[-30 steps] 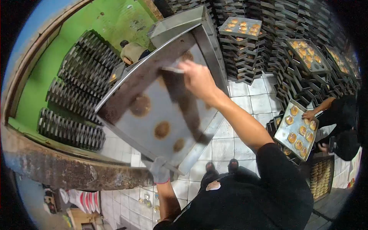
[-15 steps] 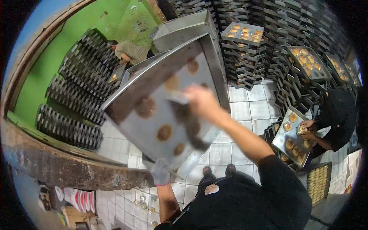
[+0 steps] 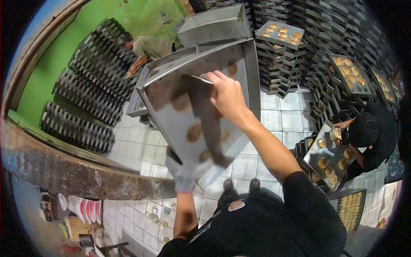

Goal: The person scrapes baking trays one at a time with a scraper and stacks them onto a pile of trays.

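A shallow metal baking tray (image 3: 165, 124) is tilted up in front of me, with several round brown stains on its inner face. My left hand (image 3: 182, 173), in a pale work glove, is closed on the tray's near lower corner. My bare right hand (image 3: 227, 94) is closed around a thin flat scraper (image 3: 202, 79) over the upper part of the tray. Only the scraper's narrow edge shows, so its full shape is hidden. A dark shadow of my arm falls across the metal.
Deep metal trays (image 3: 214, 25) are piled behind mine. Dark tray stacks (image 3: 92, 81) line the green wall, where a person (image 3: 152, 47) bends over. At right, a co-worker (image 3: 372, 132) handles a tray of buns (image 3: 319, 160). A rough ledge (image 3: 85, 180) runs at left.
My right hand has shifted slightly with the scraper, up toward the tray's far edge. The tray has moved a little right in view, still held by my left hand.
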Available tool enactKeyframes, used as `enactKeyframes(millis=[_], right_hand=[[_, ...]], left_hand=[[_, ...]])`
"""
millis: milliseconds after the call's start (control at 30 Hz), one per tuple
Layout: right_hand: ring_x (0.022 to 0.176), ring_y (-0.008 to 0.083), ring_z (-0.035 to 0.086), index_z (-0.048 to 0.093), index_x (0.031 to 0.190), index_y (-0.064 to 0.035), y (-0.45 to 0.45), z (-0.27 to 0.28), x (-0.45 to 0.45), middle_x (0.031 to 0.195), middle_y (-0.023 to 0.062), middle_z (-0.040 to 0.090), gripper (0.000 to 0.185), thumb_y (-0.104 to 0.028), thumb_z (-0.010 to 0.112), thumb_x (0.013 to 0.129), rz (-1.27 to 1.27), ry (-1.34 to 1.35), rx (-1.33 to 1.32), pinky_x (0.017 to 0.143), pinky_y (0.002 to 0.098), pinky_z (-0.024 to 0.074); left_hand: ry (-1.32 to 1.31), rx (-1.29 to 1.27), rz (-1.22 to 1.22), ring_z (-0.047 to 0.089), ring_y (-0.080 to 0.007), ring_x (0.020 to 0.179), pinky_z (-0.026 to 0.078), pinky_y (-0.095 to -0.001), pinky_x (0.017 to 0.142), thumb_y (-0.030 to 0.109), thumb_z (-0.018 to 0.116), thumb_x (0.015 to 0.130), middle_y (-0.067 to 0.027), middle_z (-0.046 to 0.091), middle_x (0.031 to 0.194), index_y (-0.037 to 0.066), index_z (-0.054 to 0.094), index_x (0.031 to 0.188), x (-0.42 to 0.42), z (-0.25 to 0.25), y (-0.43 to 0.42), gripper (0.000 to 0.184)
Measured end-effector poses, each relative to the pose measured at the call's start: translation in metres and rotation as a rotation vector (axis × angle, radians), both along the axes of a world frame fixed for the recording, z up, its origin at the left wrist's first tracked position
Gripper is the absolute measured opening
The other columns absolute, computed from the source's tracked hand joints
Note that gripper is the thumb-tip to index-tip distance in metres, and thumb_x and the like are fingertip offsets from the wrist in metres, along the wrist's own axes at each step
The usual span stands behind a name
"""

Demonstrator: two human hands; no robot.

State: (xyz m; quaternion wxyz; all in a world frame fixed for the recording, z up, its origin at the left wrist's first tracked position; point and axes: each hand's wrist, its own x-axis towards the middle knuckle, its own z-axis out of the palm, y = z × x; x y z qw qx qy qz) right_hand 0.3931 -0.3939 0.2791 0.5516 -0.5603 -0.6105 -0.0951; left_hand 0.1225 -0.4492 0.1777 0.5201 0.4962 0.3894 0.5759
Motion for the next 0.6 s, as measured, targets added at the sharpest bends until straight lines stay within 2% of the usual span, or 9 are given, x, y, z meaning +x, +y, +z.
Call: enactKeyframes(millis=[67, 133, 200, 267, 333, 400, 467, 500, 600], right_hand=[[0.082, 0.0368, 0.07, 0.068, 0.108, -0.0079, -0.007, -0.025, -0.024, 0.096, 0.0155, 0.065, 0.027, 0.0, 0.06, 0.084, 0.03, -0.102, 0.03, 0.067, 0.0483, 0.0589], [0.092, 0.0374, 0.071, 0.069, 0.118, -0.0071, -0.037, -0.052, -0.054, 0.102, 0.014, 0.068, 0.037, -0.004, 0.063, 0.081, 0.204, -0.191, -0.125, 0.079, 0.0457, 0.0604], [0.096, 0.0397, 0.07, 0.071, 0.117, -0.006, -0.034, -0.097, -0.038, 0.105, 0.0163, 0.07, 0.036, -0.003, 0.062, 0.082, 0.24, -0.001, -0.046, 0.083, 0.0464, 0.0596], [0.096, 0.037, 0.071, 0.072, 0.113, -0.0028, -0.017, -0.139, 0.014, 0.106, 0.0179, 0.073, 0.031, -0.001, 0.059, 0.085, -0.032, 0.253, -0.114, 0.084, 0.0439, 0.0584], [0.095, 0.0261, 0.074, 0.073, 0.117, -0.0009, -0.02, -0.169, 0.08, 0.105, 0.0188, 0.077, 0.033, 0.0, 0.065, 0.085, -0.084, 0.628, -0.303, 0.087, 0.0352, 0.0563], [0.094, 0.0189, 0.072, 0.072, 0.115, 0.0048, -0.035, -0.169, 0.12, 0.104, 0.0144, 0.077, 0.027, -0.007, 0.069, 0.091, -0.097, 0.701, -0.076, 0.086, 0.0338, 0.0549], [0.095, 0.0155, 0.069, 0.071, 0.113, 0.0086, -0.048, -0.162, 0.145, 0.103, 0.011, 0.077, 0.028, -0.012, 0.072, 0.095, -0.055, 0.769, -0.025, 0.085, 0.033, 0.054], [0.094, 0.015, 0.069, 0.072, 0.111, 0.0084, -0.048, -0.155, 0.153, 0.1, 0.0108, 0.077, 0.027, -0.012, 0.073, 0.094, -0.041, 0.775, 0.031, 0.086, 0.0317, 0.0534], [0.102, 0.0179, 0.067, 0.069, 0.119, 0.0083, -0.04, -0.112, 0.158, 0.111, 0.0121, 0.075, 0.028, -0.008, 0.066, 0.095, 0.106, 0.716, 0.265, 0.093, 0.0316, 0.0514]], left_hand=[[0.134, 0.071, -0.006, 0.062, -0.0221, 0.105, 0.054, -0.0318, 0.084, -0.004, 0.064, 0.081, -0.0169, 0.059, 0.128, -0.008, 0.043, 0.142, 0.006, 0.008, 0.001, 0.065], [-0.018, -0.052, -0.025, 0.061, -0.0206, 0.106, 0.053, -0.0311, 0.087, -0.004, 0.063, 0.081, -0.016, 0.059, 0.127, -0.007, 0.046, 0.139, 0.014, 0.009, 0.005, 0.061], [-0.217, -0.107, -0.053, 0.061, -0.0208, 0.108, 0.051, -0.0311, 0.09, -0.003, 0.065, 0.08, -0.0154, 0.059, 0.127, -0.007, 0.048, 0.136, 0.012, 0.001, 0.016, 0.059], [-0.372, -0.117, -0.072, 0.061, -0.0214, 0.11, 0.051, -0.0314, 0.092, -0.001, 0.067, 0.079, -0.0152, 0.059, 0.127, -0.007, 0.05, 0.133, 0.016, -0.001, 0.022, 0.057], [-0.063, 0.164, -0.005, 0.061, -0.0214, 0.111, 0.05, -0.0324, 0.094, 0.003, 0.073, 0.076, -0.0121, 0.061, 0.125, -0.004, 0.052, 0.131, 0.025, 0.017, 0.02, 0.059], [-0.007, 0.308, 0.028, 0.061, -0.0202, 0.111, 0.05, -0.0333, 0.095, 0.007, 0.076, 0.074, -0.0086, 0.063, 0.121, -0.002, 0.055, 0.128, 0.044, 0.049, 0.016, 0.059], [-0.047, 0.332, 0.029, 0.06, -0.0189, 0.11, 0.049, -0.0338, 0.095, 0.01, 0.078, 0.072, -0.0062, 0.064, 0.118, -0.002, 0.056, 0.125, 0.053, 0.056, 0.016, 0.058], [0.175, 0.407, 0.097, 0.061, -0.0186, 0.109, 0.049, -0.0338, 0.094, 0.01, 0.078, 0.072, -0.0063, 0.065, 0.114, -0.001, 0.058, 0.122, 0.053, 0.052, 0.024, 0.055], [0.39, 0.844, -0.056, 0.067, -0.0301, 0.098, 0.05, -0.0325, 0.088, 0.017, 0.081, 0.068, -0.0163, 0.067, 0.105, 0.002, 0.063, 0.111, 0.078, 0.089, 0.023, 0.049]])
